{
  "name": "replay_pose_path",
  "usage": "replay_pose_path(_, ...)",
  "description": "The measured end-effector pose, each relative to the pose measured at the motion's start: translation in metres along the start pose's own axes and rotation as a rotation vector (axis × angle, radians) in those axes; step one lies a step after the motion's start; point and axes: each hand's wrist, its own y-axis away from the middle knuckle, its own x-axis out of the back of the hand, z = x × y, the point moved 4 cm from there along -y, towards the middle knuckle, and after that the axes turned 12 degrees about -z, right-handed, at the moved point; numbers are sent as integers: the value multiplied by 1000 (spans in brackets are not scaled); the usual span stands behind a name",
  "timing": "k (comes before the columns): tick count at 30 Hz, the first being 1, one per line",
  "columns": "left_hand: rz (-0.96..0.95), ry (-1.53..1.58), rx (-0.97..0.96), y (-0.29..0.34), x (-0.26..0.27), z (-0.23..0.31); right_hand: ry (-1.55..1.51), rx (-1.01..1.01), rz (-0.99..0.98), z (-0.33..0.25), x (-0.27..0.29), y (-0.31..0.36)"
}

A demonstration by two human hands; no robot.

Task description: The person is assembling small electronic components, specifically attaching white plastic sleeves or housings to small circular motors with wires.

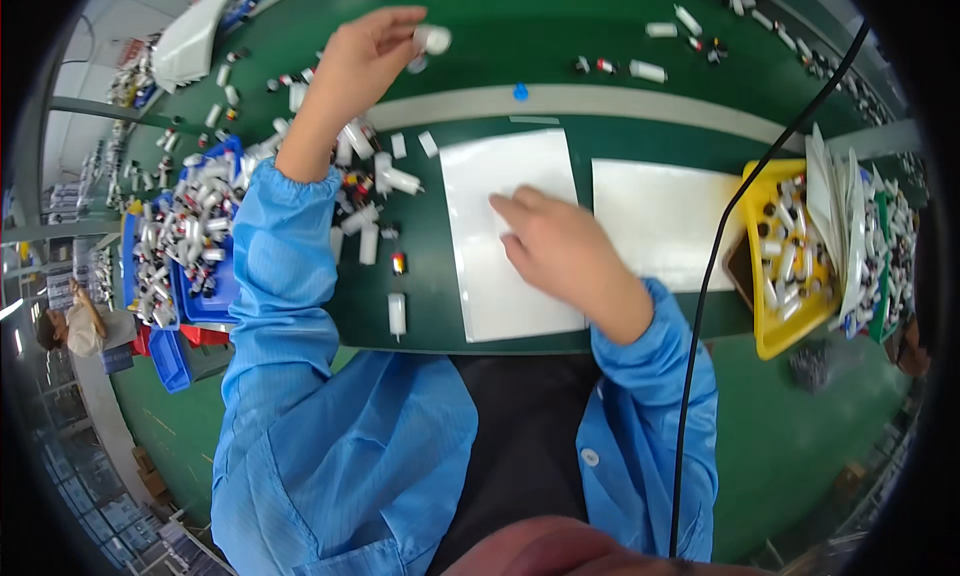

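My left hand (372, 58) reaches over the green belt at the far side, fingers closed on a small white bottle (433, 41), its shape blurred. My right hand (560, 246) is above a white sheet (520, 301), index finger and thumb stretched out and apart, nothing visible in it. Whether it touches the sheet I cannot tell. Loose white bottles (369, 244) lie in a heap below my left forearm. A single bottle (397, 314) and a small red and yellow piece (400, 264) lie left of the sheet.
A second white sheet (660, 226) lies to the right. Beyond it stands a yellow basket (768, 321) of bottles. Blue bins (220, 266) full of bottles stand at the left. A black cable (715, 251) hangs across the right side. A pale rail (620, 101) borders the belt.
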Motion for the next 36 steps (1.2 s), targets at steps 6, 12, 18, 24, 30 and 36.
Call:
replay_pose_path(6, -198, -587, 352, -24, 40, -50, 73, -29, -73, 9, -17, -3)
replay_pose_path(12, 77, -802, 61, -119, 37, -121, 71, 19, -3, 3, -10, -4)
replay_pose_path(18, 206, -1049, 93, -146, 28, -146, 105, 71, -2, 11, -12, -5)
replay_pose_path(24, 83, -1035, 30, -125, 46, -162, 158, -21, -54, 7, -21, -4)
replay_pose_path(30, 97, -1140, 87, -129, 42, -150, -151, -7, 35, 9, 7, -8)
replay_pose_path(36, 300, -375, 161, -116, 82, -137, -626, -3, 503, 23, 33, -9)
